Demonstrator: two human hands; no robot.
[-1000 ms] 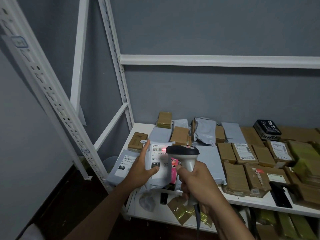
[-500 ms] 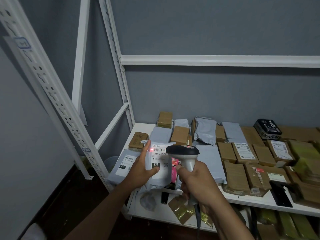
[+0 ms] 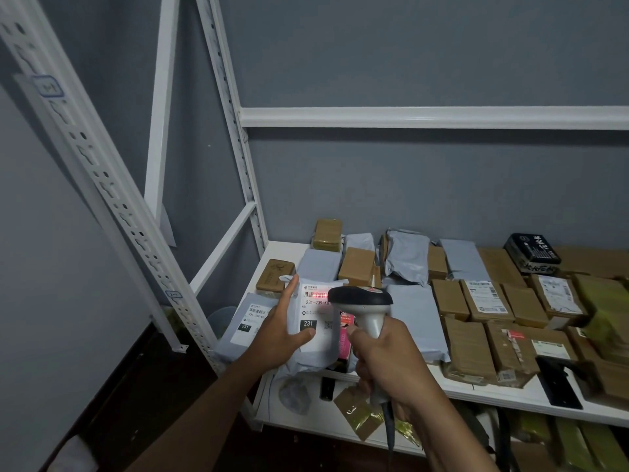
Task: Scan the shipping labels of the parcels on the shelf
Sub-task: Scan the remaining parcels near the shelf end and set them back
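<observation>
A person's left hand (image 3: pixel 279 335) grips a grey plastic mailer parcel (image 3: pixel 315 338) tilted up at the front left of the white metal shelf (image 3: pixel 510 396), thumb pressed on its white shipping label (image 3: pixel 315 313) beside a black "231" box, forefinger stretched up along its left edge. A red scan line glows across the label's barcode, just above the thumb. To the right, the right hand (image 3: pixel 388 362) is wrapped around the handle of a grey-and-black handheld barcode scanner (image 3: pixel 362 303), its head touching or just in front of the label. Left of the left fingers lies another grey labelled mailer (image 3: pixel 243 327). Right of the right fingers, brown cardboard parcels (image 3: pixel 476 332) crowd the shelf.
</observation>
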